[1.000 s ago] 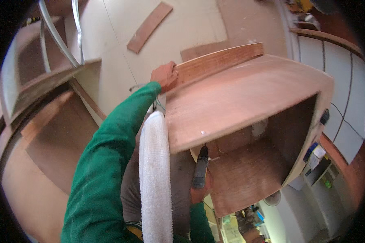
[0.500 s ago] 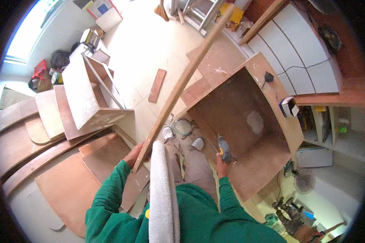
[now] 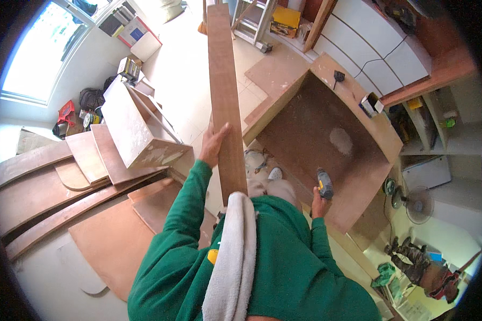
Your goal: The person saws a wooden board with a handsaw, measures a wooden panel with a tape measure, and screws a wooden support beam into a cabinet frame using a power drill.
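My left hand (image 3: 214,145) grips a long, flat wooden board (image 3: 225,80) by its edge; the board's broad face shows, and it runs from my chest away toward the far side. In my right hand (image 3: 319,204) is a grey and yellow cordless drill (image 3: 324,184), held over the near edge of a large open plywood box (image 3: 305,134). The drill's handle is mostly hidden by my fingers. A pale towel (image 3: 233,257) hangs down my front.
Plywood sheets (image 3: 112,241) lie stacked at my left, beside a smaller white-sided box (image 3: 139,134). A coiled cable (image 3: 256,159) lies near my feet. Beyond are an aluminium ladder (image 3: 251,24) and white panels (image 3: 367,43). At lower right stand a fan (image 3: 419,206) and what looks like another person (image 3: 431,273).
The board has swung from a slant to nearly straight ahead and turned its broad face up. My left hand has moved forward and right. The drill has shifted right.
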